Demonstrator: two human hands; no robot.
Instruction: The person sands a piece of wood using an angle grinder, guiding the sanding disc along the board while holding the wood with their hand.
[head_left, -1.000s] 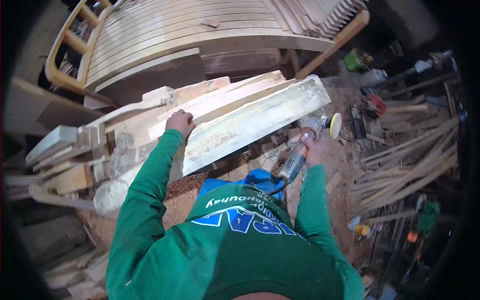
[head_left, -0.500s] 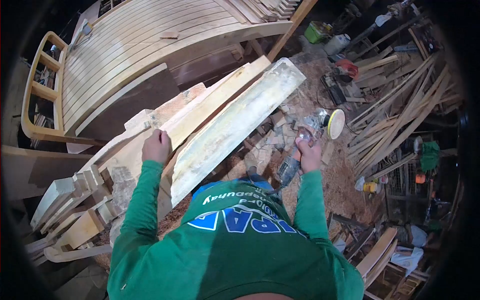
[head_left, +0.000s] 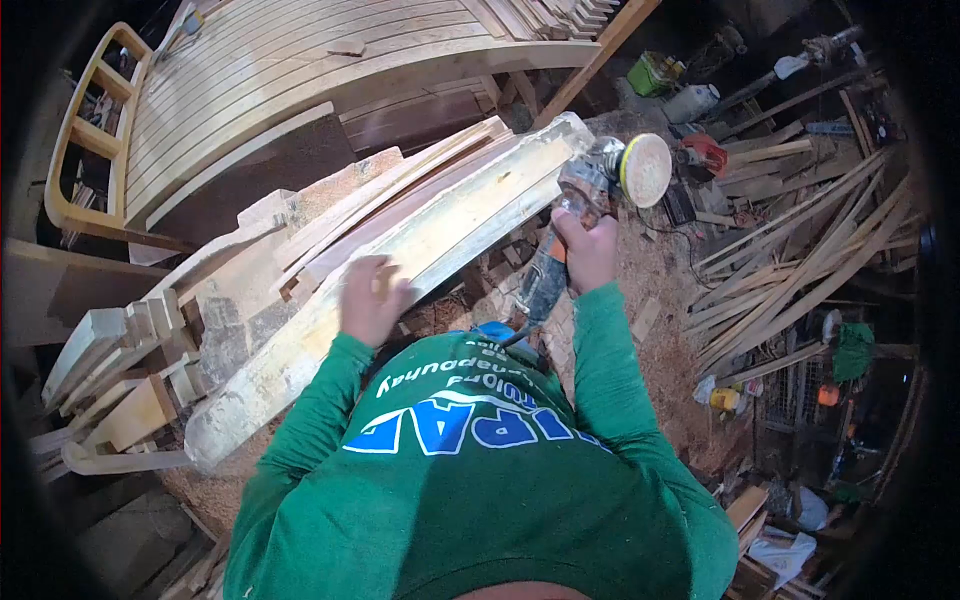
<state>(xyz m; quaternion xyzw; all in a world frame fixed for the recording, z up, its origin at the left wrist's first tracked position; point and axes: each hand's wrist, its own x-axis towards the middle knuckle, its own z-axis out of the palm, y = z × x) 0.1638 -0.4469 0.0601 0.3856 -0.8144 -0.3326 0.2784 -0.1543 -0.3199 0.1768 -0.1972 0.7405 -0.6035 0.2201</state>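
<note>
My right hand is wrapped round an angle grinder fitted with a pale round sanding disc. The disc faces away from the wood, out to the right. A long, thick, pale timber plank runs diagonally in front of me, from lower left to upper centre. The grinder's head is close to the plank's far end; whether they touch I cannot tell. My left hand is over the plank's near side, its fingers bent but apart, with nothing visible in it.
Stacked boards lie beyond the plank. Behind them stands a slatted wooden structure. Offcuts and sawdust cover the floor at right, near a pile of long thin strips. A dark cord leaves the grinder.
The plank has shifted toward the lower left and shows a different face. My left hand has gone from a closed pose to fingers apart, farther right. The grinder has moved up and left.
</note>
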